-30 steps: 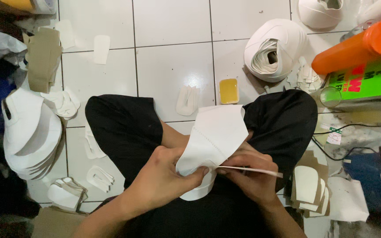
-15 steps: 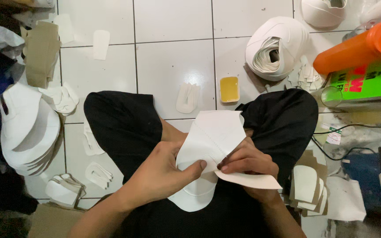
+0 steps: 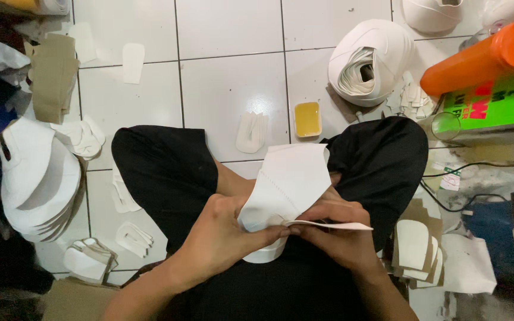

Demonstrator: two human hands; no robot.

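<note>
White shoe-upper piece [image 3: 290,181] now sits higher over the lap, left hand [image 3: 224,238] and right hand [image 3: 334,238] both pinching a thin flat strip [image 3: 334,225] newly laid along its lower edge.

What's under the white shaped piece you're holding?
Below the white shaped piece show black-trousered legs and a strip of white tiled floor. Both hands, left and right, cover its lower edge, so what lies beneath there is hidden.
</note>
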